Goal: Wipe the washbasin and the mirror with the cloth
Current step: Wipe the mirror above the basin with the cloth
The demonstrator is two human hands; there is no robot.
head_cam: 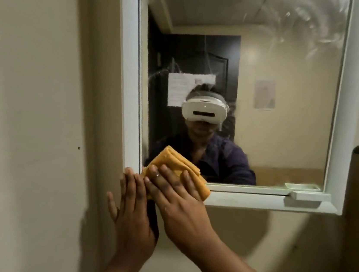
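Wiping is under way at the lower left corner of the rectangular wall mirror with its smooth white frame (237,79), so the mirror part of the task looks to be in hand rather than finished: swirled, hazy streaks show on the glass near its upper right corner and fainter smears cross the middle, which I judge need more passes. The washbasin is out of view, so whether it has been wiped cannot be told. The folded orange cloth (176,164), soft and thick with layered edges, lies flat against the glass and over the bottom edge of the frame. The right hand (179,199) presses it with fingers spread and nearly straight, not curled around it. The left hand (130,206) is flat and holds nothing, its straight fingers resting against the matte beige wall (32,95) just beside the frame.
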